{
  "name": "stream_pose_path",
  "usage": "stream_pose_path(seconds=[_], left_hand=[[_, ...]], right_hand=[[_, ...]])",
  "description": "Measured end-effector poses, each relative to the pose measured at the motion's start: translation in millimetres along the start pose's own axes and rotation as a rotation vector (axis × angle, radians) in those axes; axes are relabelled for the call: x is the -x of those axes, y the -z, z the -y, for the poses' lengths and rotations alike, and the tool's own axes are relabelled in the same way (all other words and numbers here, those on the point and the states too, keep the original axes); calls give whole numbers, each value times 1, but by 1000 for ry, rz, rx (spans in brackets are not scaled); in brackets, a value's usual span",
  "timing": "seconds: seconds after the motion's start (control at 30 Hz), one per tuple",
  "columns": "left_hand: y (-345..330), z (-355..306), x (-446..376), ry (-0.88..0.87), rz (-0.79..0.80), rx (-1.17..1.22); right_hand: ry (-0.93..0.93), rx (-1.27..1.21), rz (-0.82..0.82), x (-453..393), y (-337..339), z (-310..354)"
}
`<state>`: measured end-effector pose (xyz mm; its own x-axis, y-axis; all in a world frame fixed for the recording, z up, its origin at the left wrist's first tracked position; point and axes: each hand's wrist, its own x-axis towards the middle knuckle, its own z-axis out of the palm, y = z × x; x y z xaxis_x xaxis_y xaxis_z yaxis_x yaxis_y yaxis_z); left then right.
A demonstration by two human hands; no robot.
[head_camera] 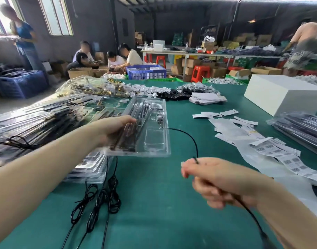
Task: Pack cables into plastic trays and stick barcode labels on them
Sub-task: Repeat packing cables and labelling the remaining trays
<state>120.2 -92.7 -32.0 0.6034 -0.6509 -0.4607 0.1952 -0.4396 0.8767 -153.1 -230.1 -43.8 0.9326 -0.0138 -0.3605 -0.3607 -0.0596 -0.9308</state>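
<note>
Held the clear plastic tray [147, 133] up off the green desk [154, 203] with the left hand [116, 130], fingers curled round its left long edge, likely to keep the open compartments tipped toward the wearer for loading. Pinched a thin black cable [188, 136] in the right hand [215, 178], fingers closed on it near its arc, probably to feed it into the tray; ran from the tray's right edge, looped over, passed through the hand and trailed toward the near right. Looked slender, limp and matte, apt to spring out of a groove unless pressed down. Showed dark rods or parts already seated in the tray's left channels; right pockets seemingly bare. Left more coiled black cables [98, 200] on the desk near the left, below a stack of filled trays [37, 121]. Lay strips of barcode labels [278, 153] to the right, within reach for the sticking step, not yet begun for this tray.
</note>
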Motion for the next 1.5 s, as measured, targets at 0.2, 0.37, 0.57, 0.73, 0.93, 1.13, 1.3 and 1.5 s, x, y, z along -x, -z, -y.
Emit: stream_pose_path(seconds=[0.2, 0.37, 0.57, 0.73, 0.93, 1.13, 1.3, 1.5], left_hand=[[-62, 36, -43, 21, -168, 65], [-72, 54, -57, -94, -418, -581], [-101, 24, -40, -609, -372, -1044], [-146, 2, -32, -810, 63, -477], [-165, 9, -40, -838, 30, -200], [-173, 32, -48, -568, 169, 358], [-172, 42, -55, -574, 191, 444], [-156, 40, -57, -631, 279, 442]], right_hand=[[-94, 468, -806, -38, 79, -24], [-75, 507, -985, -49, 100, -36], [250, 583, -837, -48, 86, -2], [477, 503, -543, -42, 68, 24], [333, 305, -372, -41, 76, 15], [426, 187, -672, -62, 81, -14], [456, 337, -698, -81, 71, -41], [585, 589, -691, -83, 49, -49]])
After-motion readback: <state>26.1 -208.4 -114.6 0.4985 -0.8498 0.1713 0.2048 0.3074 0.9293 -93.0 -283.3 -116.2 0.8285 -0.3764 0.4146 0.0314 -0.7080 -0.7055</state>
